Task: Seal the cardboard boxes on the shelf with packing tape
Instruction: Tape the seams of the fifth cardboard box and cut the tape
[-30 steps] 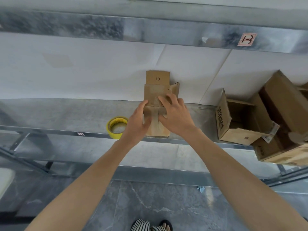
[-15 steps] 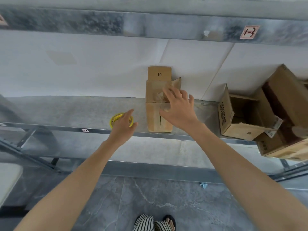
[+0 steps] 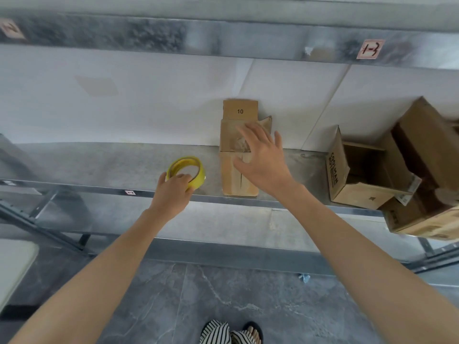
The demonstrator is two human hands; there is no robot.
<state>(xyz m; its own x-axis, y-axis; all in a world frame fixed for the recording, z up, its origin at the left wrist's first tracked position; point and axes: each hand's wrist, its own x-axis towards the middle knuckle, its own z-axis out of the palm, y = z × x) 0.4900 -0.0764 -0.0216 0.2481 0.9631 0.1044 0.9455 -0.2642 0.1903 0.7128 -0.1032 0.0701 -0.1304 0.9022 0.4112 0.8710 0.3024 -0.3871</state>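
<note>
fingers [image 3: 184, 178] of the left hand [image 3: 171, 194] are curling over the near rim of the tape [image 3: 186, 167], with the thumb sitting on the left side of the roll, so that hand is gripping it. the yellow tape is sitting on the shelf [image 3: 99, 165], close to the front edge and just left of the box [image 3: 229, 175], not touching it. the roll is looking a bit tipped up, but i can't tell if it's leaving the metal.

right hand [image 3: 264, 161] is hanging over the box with its fingers [image 3: 252, 134] spreading wide and fairly straight, holding nothing. the palm is covering the right side near the middle seam. honestly can't tell if it's pressing on the cardboard or just floating above it.

the box is lying long and narrow, running from the front edge back to the wall, and a flap [image 3: 240, 110] marked 10 is standing up against the wall at the back.

well off to the right, an open box [image 3: 337, 170] is lying on its side, and a bigger box [image 3: 422, 135] is leaning right beside it at the shelf's end. a 1-3 label [image 3: 370, 49] is sticking on the beam above.
</note>
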